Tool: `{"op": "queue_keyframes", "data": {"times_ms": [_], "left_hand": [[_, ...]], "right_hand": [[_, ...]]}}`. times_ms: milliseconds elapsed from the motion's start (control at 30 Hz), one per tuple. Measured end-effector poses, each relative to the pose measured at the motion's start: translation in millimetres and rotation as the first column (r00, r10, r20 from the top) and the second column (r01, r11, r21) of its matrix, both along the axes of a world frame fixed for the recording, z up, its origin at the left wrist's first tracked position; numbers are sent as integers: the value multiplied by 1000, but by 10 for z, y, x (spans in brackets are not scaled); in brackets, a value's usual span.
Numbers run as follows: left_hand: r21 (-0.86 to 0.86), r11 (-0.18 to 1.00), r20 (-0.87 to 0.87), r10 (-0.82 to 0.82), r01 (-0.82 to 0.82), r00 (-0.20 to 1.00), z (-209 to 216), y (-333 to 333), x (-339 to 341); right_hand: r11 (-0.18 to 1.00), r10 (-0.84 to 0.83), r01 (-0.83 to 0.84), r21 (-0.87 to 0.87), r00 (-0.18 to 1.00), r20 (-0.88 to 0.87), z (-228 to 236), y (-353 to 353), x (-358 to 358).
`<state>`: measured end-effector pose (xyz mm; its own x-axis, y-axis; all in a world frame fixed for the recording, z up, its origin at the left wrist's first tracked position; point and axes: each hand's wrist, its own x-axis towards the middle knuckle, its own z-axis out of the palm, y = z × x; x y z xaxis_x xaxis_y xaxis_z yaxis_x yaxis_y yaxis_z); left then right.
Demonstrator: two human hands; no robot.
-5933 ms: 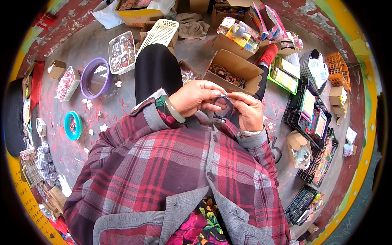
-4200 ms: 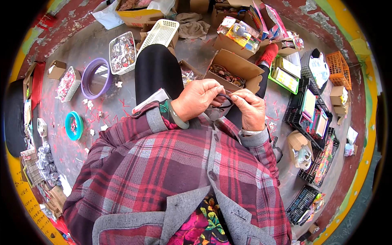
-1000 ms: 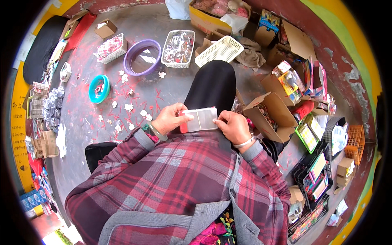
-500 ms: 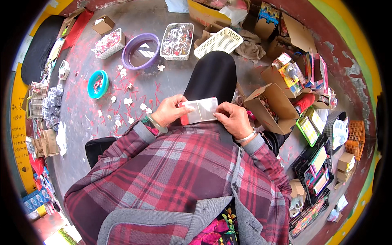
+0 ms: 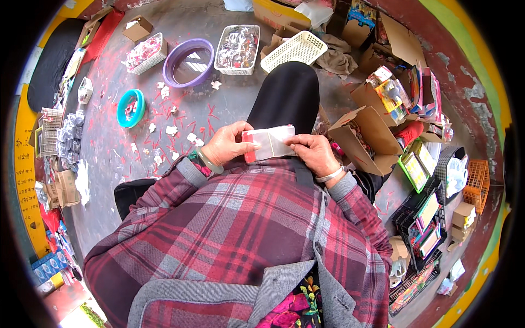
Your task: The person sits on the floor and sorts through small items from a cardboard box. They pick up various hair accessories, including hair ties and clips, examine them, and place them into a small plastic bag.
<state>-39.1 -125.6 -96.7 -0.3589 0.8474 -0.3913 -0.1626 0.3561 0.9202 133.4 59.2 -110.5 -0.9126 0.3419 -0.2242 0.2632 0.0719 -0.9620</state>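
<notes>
Head view, left to right. One teal round dish (image 5: 130,107) on the floor, then one white mesh basket (image 5: 143,53) of small items, one purple ring tub (image 5: 188,62), one clear tray (image 5: 238,48) of wrapped pieces, one white slatted basket (image 5: 295,50). Left hand (image 5: 227,145): fingers pinched shut on the left edge of one clear plastic packet (image 5: 269,143) with a red strip. Right hand (image 5: 313,154): fingers pinched shut on its right edge. Packet held flat over the black-trousered knee (image 5: 287,95), just above the plaid sleeves. One open cardboard box (image 5: 367,136) right of the knee; one orange crate (image 5: 477,183) far right. Grey concrete floor (image 5: 109,158), red-flecked, scattered white scraps; red and yellow painted wall around the rim.
</notes>
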Motion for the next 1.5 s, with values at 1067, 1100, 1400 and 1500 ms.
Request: {"op": "queue_keyframes", "data": {"times_ms": [1067,1100,1400,1500], "left_hand": [[-140,989,-299,-94,54,950,176,91,-123],[-189,981,-391,-106,33,914,233,122,-130],[126,992,57,-31,24,998,928,901,240],[87,996,263,-41,18,964,992,1219,478]], "right_hand": [[849,-356,387,-360,922,153,456,662,621],[824,-396,421,-380,906,147,471,669,645],[544,-614,386,-745,788,-40,436,631,745],[505,-680,397,-766,730,-70,530,588,721]]}}
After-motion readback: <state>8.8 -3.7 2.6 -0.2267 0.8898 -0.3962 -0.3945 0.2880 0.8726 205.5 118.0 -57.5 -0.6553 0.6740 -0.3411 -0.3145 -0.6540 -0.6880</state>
